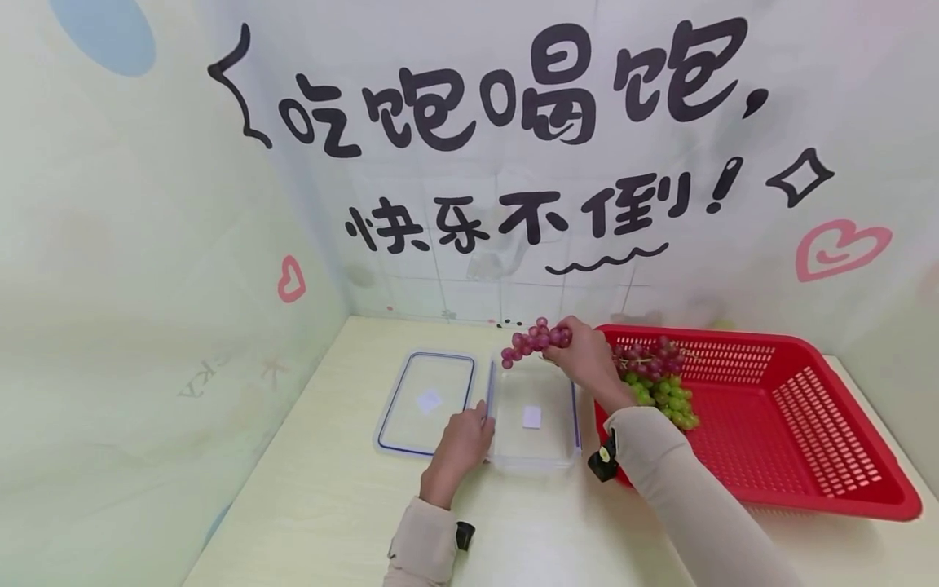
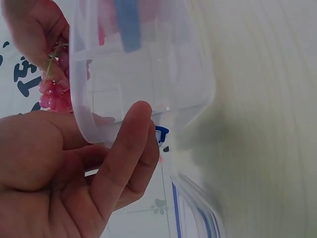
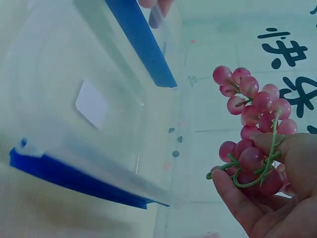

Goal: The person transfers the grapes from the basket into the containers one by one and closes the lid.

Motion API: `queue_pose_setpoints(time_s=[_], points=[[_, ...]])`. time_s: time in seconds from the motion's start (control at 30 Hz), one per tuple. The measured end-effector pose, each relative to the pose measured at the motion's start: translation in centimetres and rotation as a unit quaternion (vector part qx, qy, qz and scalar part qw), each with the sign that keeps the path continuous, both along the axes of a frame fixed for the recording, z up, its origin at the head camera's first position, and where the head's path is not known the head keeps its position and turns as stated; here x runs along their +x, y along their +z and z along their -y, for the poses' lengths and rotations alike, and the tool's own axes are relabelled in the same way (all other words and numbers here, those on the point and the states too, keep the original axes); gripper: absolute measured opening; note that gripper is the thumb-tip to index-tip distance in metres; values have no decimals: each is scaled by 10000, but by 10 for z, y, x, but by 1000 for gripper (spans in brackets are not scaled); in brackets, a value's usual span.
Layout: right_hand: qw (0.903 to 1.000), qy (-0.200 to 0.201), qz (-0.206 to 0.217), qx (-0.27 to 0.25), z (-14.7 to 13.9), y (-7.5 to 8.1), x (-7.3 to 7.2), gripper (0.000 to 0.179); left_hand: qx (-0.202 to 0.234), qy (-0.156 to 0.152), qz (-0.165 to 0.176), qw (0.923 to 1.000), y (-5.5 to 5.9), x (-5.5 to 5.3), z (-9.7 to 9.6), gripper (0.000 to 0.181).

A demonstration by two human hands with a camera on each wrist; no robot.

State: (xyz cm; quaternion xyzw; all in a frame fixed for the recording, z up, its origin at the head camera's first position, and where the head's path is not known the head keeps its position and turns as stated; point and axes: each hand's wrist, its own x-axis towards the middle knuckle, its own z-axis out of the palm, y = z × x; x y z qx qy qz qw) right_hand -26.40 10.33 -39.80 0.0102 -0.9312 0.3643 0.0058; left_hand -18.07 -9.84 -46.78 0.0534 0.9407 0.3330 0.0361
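Note:
A bunch of pinkish-red grapes [image 1: 531, 342] is held up by my right hand [image 1: 587, 355], over the far end of a clear plastic container [image 1: 512, 424]. In the right wrist view the fingers pinch the green stem and some of the grapes [image 3: 262, 101]. The container stands without its lid, with blue clips along its sides and a white label [image 3: 92, 105] on its bottom. My left hand [image 1: 464, 440] grips its left wall near the front corner. In the left wrist view, fingers [image 2: 130, 144] lie against the wall [image 2: 183, 84], with part of the hand behind the rim.
The container's clear lid [image 1: 407, 408], edged in blue, lies flat on the table to the left. At the right a red basket [image 1: 748, 456] holds dark red grapes [image 1: 666, 355] and green grapes [image 1: 673, 403]. A printed cloth wall [image 1: 469, 285] rises behind the table.

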Motion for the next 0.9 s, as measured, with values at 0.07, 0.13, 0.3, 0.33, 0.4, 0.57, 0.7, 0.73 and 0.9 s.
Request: queue_pose_setpoints(time_s=[0.07, 0.13, 0.3, 0.33, 0.4, 0.57, 0.7, 0.73, 0.9], points=[[10000, 13, 8, 18, 2, -2, -1, 34, 70, 11, 24, 10000, 2, 0, -1, 45], [10000, 12, 27, 38, 4, -4, -1, 33, 110, 64, 75, 9999, 4, 0, -1, 45], [9999, 12, 149, 28, 10, -12, -2, 29, 144, 191, 59, 9997, 6, 1, 2, 44], [9999, 0, 158, 45, 11, -13, -2, 28, 174, 200, 44, 9996, 6, 0, 2, 44], [9998, -26, 179, 108, 12, -16, -2, 29, 223, 193, 26, 9996, 5, 0, 3, 44], [9994, 12, 210, 276, 18, -24, -5, 31, 327, 242, 111, 9991, 3, -1, 4, 44], [9991, 63, 300, 288, 21, -28, -6, 33, 298, 225, 75, 9993, 1, -1, 4, 44], [9990, 64, 326, 284, 22, -30, -6, 33, 313, 221, 69, 9992, 1, -1, 4, 44], [9984, 58, 438, 355, 24, -36, -7, 36, 380, 208, -15, 9991, 2, 0, 5, 44]])
